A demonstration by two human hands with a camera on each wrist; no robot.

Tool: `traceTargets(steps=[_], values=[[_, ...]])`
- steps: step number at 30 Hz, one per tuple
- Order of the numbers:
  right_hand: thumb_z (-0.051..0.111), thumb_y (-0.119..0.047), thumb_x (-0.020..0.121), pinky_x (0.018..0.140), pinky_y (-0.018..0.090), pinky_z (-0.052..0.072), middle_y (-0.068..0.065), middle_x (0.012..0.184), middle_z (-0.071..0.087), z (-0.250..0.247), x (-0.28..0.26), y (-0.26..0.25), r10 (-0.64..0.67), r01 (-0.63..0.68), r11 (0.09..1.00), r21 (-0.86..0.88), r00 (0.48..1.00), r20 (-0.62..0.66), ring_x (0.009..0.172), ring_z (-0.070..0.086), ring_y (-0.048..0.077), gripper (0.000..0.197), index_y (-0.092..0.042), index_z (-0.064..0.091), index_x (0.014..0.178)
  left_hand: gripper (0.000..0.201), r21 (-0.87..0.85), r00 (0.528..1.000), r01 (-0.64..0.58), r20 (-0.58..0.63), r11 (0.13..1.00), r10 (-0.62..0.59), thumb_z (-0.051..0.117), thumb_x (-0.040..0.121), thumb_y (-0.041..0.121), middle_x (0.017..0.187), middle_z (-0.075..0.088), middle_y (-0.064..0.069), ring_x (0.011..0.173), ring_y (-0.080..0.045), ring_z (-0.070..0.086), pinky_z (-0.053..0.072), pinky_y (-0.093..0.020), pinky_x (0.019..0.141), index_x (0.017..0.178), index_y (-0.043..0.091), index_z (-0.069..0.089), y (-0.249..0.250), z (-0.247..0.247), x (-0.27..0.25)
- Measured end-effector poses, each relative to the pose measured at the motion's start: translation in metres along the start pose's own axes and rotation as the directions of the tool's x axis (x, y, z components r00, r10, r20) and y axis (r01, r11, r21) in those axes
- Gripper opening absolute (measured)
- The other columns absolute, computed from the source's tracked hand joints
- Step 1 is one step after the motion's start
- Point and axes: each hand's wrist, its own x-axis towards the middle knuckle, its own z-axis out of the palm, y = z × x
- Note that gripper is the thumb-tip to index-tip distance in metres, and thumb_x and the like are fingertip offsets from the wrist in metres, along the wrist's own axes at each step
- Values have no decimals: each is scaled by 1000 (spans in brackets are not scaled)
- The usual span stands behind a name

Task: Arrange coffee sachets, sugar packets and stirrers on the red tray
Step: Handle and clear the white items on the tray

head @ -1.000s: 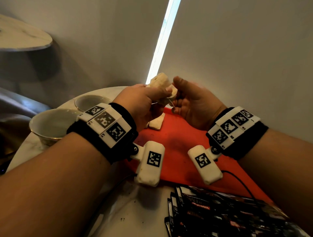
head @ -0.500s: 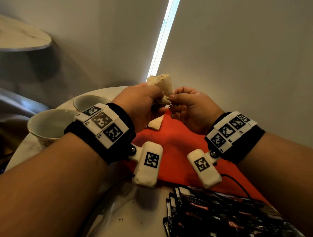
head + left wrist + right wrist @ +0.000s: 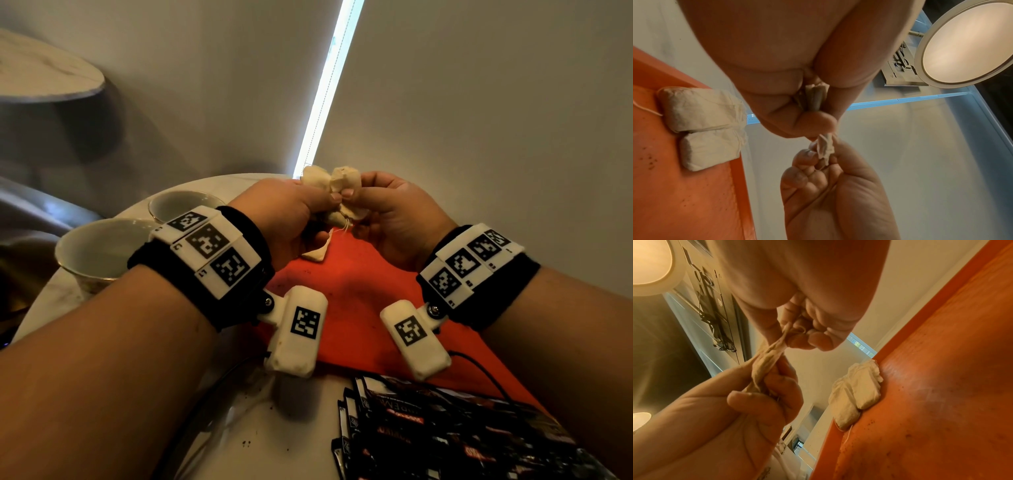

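Just above centre in the head view, the left hand and right hand both pinch a crumpled cream sachet bundle between curled fingers, raised above the far end of the red tray. Two more cream sachets lie on that tray's edge. Black packets sit at the lower right, two cups at the left.

Two pale bowls stand on the round white table, touching.
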Motion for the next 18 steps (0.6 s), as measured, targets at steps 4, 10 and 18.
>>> traceTargets(steps=[4,10,18], values=[[66,-1,89,56,29,42,12,90,69,-1,-2,3,3,-3,1000,11,1000,-7,71,61,21,32,-1,59,121,17,-14,999,6,-33,1000,-7,59,100,12,72,64,-5,58,-10,57,46,-17,47,113,3,65,0,-2,2],[63,3,89,55,28,50,19,103,67,-7,-3,3,21,-21,999,29,1000,6,78,63,26,36,-3,60,125,5,-32,997,9,-76,999,-12,57,101,11,77,60,-6,56,-9,53,45,-16,45,101,8,61,0,-3,3],[68,1,88,48,26,48,7,85,71,-14,1,12,70,-73,997,-41,995,-66,61,61,15,25,-7,66,112,5,-169,977,-109,-198,980,75,58,98,10,66,61,-1,53,-8,55,45,-20,45,96,14,61,3,-7,10]])
